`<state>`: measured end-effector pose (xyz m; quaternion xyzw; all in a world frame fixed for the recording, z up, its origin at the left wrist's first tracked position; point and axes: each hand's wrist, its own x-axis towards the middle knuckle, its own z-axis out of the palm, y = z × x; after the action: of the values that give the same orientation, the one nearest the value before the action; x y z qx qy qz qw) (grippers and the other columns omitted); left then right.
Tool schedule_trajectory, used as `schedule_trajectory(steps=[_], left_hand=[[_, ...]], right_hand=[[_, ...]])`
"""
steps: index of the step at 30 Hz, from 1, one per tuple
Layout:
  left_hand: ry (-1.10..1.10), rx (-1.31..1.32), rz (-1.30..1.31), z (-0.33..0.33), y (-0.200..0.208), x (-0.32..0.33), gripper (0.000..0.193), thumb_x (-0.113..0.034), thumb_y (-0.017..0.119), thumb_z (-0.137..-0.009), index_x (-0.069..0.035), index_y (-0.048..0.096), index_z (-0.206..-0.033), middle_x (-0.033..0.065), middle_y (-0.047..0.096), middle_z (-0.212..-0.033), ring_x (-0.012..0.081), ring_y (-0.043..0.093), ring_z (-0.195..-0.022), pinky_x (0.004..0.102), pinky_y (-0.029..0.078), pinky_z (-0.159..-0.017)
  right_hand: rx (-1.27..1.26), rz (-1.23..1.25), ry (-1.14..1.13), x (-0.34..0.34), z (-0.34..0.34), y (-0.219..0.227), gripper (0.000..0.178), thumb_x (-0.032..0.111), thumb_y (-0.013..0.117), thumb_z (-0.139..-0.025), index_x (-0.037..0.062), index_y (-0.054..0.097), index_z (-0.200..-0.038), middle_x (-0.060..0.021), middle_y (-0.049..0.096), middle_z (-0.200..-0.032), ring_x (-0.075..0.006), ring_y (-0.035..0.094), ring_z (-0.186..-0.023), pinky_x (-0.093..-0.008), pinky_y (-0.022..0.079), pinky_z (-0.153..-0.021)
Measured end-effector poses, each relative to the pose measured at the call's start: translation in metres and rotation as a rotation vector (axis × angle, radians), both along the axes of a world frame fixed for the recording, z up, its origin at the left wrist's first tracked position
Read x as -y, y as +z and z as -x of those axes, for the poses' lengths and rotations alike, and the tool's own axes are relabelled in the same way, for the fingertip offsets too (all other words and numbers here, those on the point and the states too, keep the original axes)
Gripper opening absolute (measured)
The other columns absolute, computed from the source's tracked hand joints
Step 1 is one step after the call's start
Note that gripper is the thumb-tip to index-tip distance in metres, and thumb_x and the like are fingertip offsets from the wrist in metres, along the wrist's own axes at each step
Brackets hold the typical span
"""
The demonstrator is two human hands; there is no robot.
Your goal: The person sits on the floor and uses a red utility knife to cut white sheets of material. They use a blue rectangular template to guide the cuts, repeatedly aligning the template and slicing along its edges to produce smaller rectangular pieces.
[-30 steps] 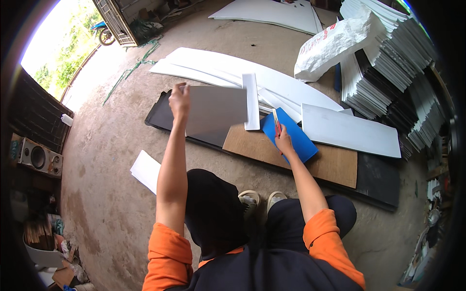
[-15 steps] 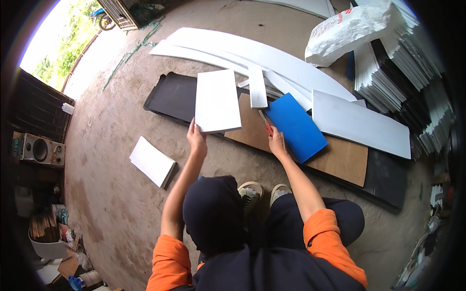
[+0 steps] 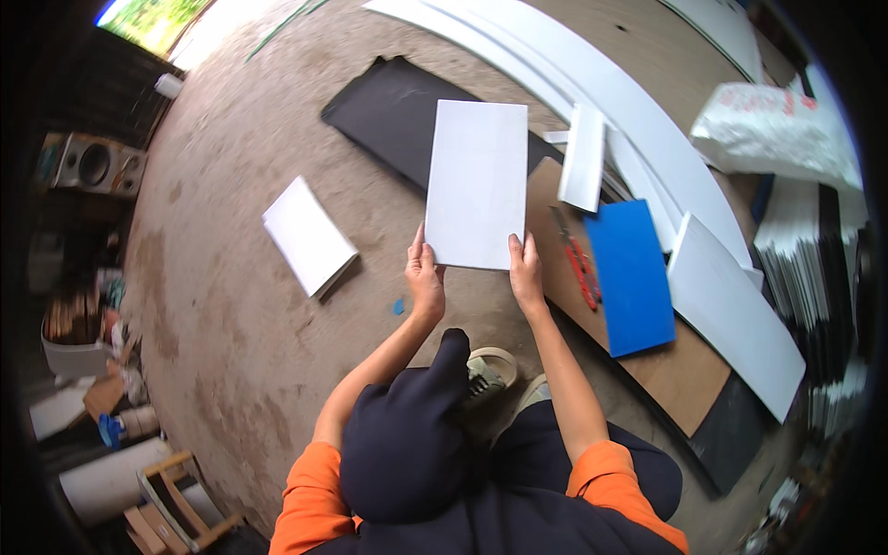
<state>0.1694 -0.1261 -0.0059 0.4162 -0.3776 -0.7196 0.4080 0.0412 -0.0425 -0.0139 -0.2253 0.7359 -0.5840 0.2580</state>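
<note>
A plain white rectangular panel point(image 3: 477, 185) is held up in front of the person, long side pointing away, its lower edge toward the body and its far part overlapping the view of a black sheet point(image 3: 398, 106) on the floor. The left hand point(image 3: 426, 282) grips the panel's lower left corner and the right hand point(image 3: 526, 275) the lower right corner. On each hand the fingers are closed to about the panel's thickness, thumb near the upper face; the fingertips underneath are hidden, so their exact placement cannot be told.

Just right of the right hand, a red-handled cutter point(image 3: 580, 264) lies on a brown board point(image 3: 689, 379), close beside a blue panel point(image 3: 632, 282) that also rests on the board. Beyond the blue panel's far edge is a narrow white strip point(image 3: 583, 157), and to its right a larger pale panel point(image 3: 735, 314) slants across. Long white sheets point(image 3: 647, 92) curve behind them.

To the left, well apart from the hands, a small stack of white panels point(image 3: 308, 236) sits on the concrete floor point(image 3: 222, 277), with a blue scrap point(image 3: 399, 305) nearer the left forearm. Farther out are a speaker point(image 3: 92, 165) at left, and at right a white sack point(image 3: 777, 129) and tall piles of sheets point(image 3: 800, 268)
</note>
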Motion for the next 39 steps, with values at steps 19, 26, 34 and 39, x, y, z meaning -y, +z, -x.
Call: schedule_trajectory(steps=[19, 26, 34, 39], left_hand=[[0.274, 0.441, 0.123, -0.262, -0.036, 0.097, 0.053, -0.015, 0.058, -0.084, -0.012, 0.037, -0.132, 0.0087, 0.051, -0.118, 0.0099, 0.054, -0.082, 0.0256, 0.046, -0.072], [0.183, 0.783, 0.127, -0.272, -0.068, 0.128, 0.060, -0.019, 0.063, -0.079, -0.008, 0.037, -0.132, 0.0129, 0.035, -0.133, 0.0235, 0.044, -0.103, 0.0355, 0.040, -0.087], [-0.071, 1.146, 0.530, -0.230, -0.046, 0.104, 0.076, -0.033, 0.065, -0.076, -0.006, 0.024, -0.134, 0.0177, 0.013, -0.140, 0.0372, 0.011, -0.125, 0.0492, 0.016, -0.102], [-0.398, 0.927, 0.681, -0.128, -0.008, 0.090, 0.072, -0.032, 0.064, -0.076, -0.006, 0.027, -0.132, 0.0185, 0.019, -0.135, 0.0374, 0.016, -0.123, 0.0486, 0.020, -0.101]], right_hand=[[0.141, -0.267, 0.616, 0.194, -0.198, -0.038, 0.043, 0.005, 0.055, -0.082, -0.0060, 0.040, -0.121, -0.0113, 0.058, -0.093, -0.0117, 0.055, -0.063, -0.0247, 0.047, -0.053], [-0.175, -0.331, 0.735, 0.216, -0.202, -0.046, 0.055, 0.002, 0.054, -0.074, -0.0017, 0.039, -0.126, -0.0162, 0.040, -0.127, -0.0242, 0.046, -0.110, -0.0330, 0.039, -0.093], [-0.535, -0.433, 1.028, 0.180, -0.134, 0.005, 0.042, 0.014, 0.054, -0.081, 0.0080, 0.046, -0.121, -0.0180, 0.034, -0.130, -0.0315, 0.037, -0.120, -0.0382, 0.033, -0.099], [-0.602, -0.669, 1.120, 0.076, -0.016, 0.085, 0.035, 0.017, 0.051, -0.084, 0.0021, 0.048, -0.116, -0.0190, 0.053, -0.110, -0.0324, 0.049, -0.107, -0.0391, 0.039, -0.091]])
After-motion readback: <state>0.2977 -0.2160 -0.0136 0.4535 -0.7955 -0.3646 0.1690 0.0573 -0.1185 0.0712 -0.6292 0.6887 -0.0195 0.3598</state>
